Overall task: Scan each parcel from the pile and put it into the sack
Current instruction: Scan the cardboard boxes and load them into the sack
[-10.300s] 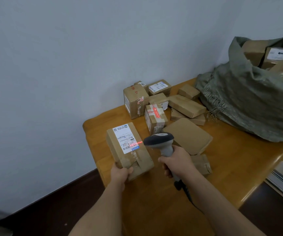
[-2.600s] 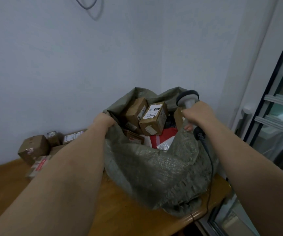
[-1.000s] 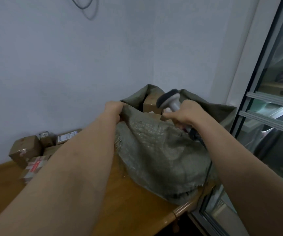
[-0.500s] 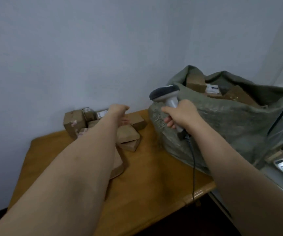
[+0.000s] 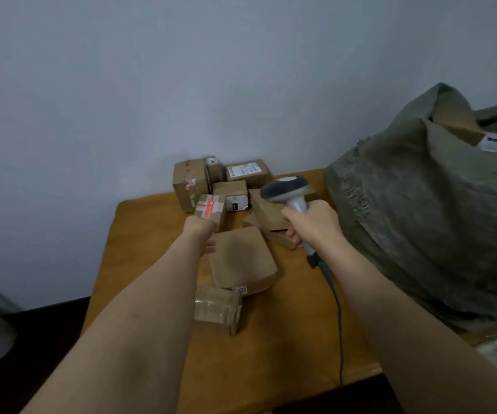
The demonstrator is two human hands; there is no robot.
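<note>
Left hand (image 5: 202,231) reaches over the pile, at the small box with red tape (image 5: 211,211); fingers are hidden behind the wrist, so I cannot tell whether they close on it. Right hand (image 5: 313,224) is wrapped tight around the handle of the scanner (image 5: 286,191), head pointing left over the pile, cord (image 5: 338,318) trailing to the table's near edge. Flat box (image 5: 241,258) lies just below the left hand; a taped box (image 5: 217,309) sits nearer. More boxes (image 5: 247,171) stand against the wall. Sack (image 5: 426,210) stands right, mouth open, boxes inside. Table (image 5: 139,234) has bare wood along its left edge and near side.
</note>
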